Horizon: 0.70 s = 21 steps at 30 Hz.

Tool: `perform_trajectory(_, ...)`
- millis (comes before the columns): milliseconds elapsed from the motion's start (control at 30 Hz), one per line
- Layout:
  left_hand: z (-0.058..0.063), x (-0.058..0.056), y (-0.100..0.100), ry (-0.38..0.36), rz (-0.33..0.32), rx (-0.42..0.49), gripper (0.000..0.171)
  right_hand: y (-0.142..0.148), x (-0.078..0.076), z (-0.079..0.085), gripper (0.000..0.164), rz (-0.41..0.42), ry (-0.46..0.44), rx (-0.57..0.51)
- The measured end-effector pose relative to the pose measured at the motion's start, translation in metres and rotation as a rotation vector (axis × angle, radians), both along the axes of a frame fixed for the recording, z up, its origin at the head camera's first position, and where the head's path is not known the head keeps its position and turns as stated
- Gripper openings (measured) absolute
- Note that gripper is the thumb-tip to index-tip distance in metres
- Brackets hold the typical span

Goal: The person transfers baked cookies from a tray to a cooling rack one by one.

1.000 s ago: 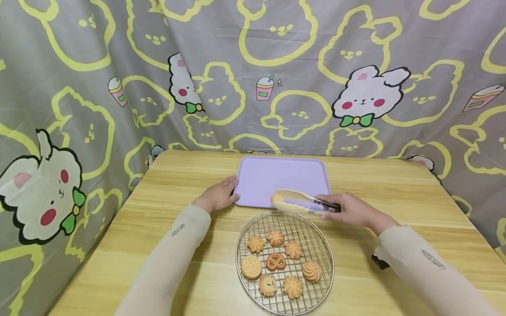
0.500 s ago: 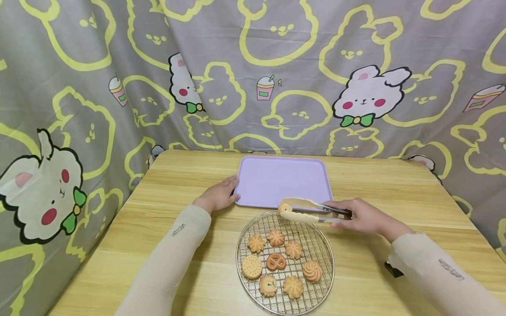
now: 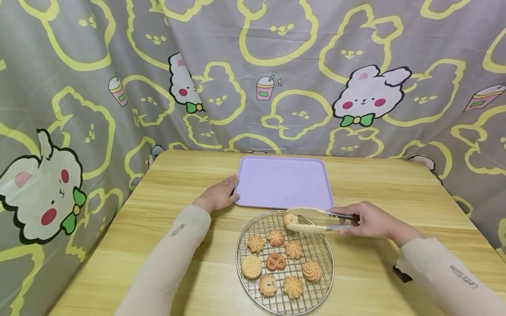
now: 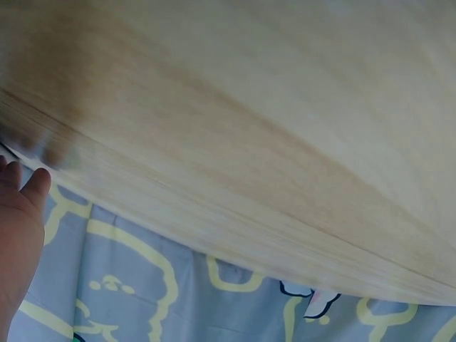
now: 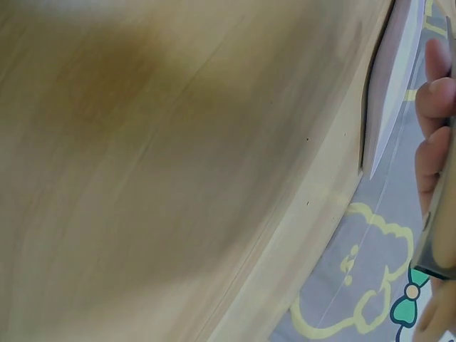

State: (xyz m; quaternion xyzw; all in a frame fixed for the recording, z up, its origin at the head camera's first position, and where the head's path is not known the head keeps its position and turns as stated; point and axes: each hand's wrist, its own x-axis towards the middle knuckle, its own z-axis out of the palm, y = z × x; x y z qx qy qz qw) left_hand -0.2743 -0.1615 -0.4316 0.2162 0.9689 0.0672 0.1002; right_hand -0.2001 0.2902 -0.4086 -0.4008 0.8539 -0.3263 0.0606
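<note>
My right hand (image 3: 373, 220) grips a pair of tongs (image 3: 312, 228) by the dark and metal handles, fingers curled round them; the right wrist view shows the tongs (image 5: 443, 214) in those fingers at its right edge. Between the pale, scalloped tips is a small round cookie (image 3: 291, 219), over the far edge of a round wire rack (image 3: 322, 245). My left hand (image 3: 219, 194) rests at the left edge of a purple tray (image 3: 282, 182), fingers fairly straight. At the left wrist view's edge, the hand (image 4: 21, 235) shows only in part.
Several cookies lie on the rack, among them a pretzel (image 3: 276, 262), a swirled cookie (image 3: 312, 271) and a dotted round one (image 3: 251, 267). The rack stands on a wooden table (image 3: 189, 272) just in front of the tray. A patterned curtain (image 3: 292, 118) hangs behind the table.
My right hand has moved the tongs and cookie from over the tray's front edge toward me and right, onto the rack's far edge. The tongs look slightly wider. My left hand stays put.
</note>
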Motion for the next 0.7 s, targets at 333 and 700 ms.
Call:
perform_trajectory(333, -0.0005, -0.0002, 0.0006, 0.001, 0.005, -0.008, 0.069, 0.001, 0.0024, 0.0031, 0.054, -0.01, -0.033, 0.024)
perform_trajectory(700, 0.0021, 0.0013, 0.001, -0.003, 0.001, -0.006, 0.07, -0.0023, 0.0029, 0.0048, 0.055, -0.024, -0.053, 0.062)
